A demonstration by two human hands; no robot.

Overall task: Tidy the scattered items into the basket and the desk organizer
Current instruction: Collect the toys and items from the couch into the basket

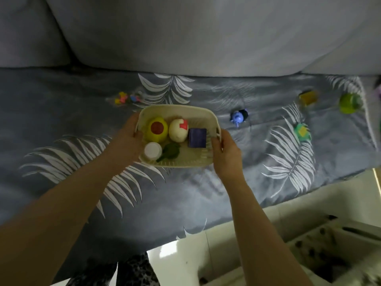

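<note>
A cream plastic basket [181, 109] rests on the grey leaf-patterned cover. My left hand [128, 139] grips its left rim and my right hand [224, 151] grips its right rim. Inside lie a yellow ball with a red spot [157, 129], a white ball with a red mark [179, 130], a dark blue box [197, 138], a white round lid [153, 150] and a dark green piece [170, 151]. Loose on the cover are a blue toy [238, 117], a green and yellow toy [302, 132], a yellow-brown block [308, 98], a green ball [350, 103] and small coloured bits [127, 98].
Grey sofa cushions [206, 34] rise behind the cover. A white desk organizer [338, 250] with compartments sits at the lower right, below the sofa's front edge. Patterned fabric [127, 271] shows at the bottom middle.
</note>
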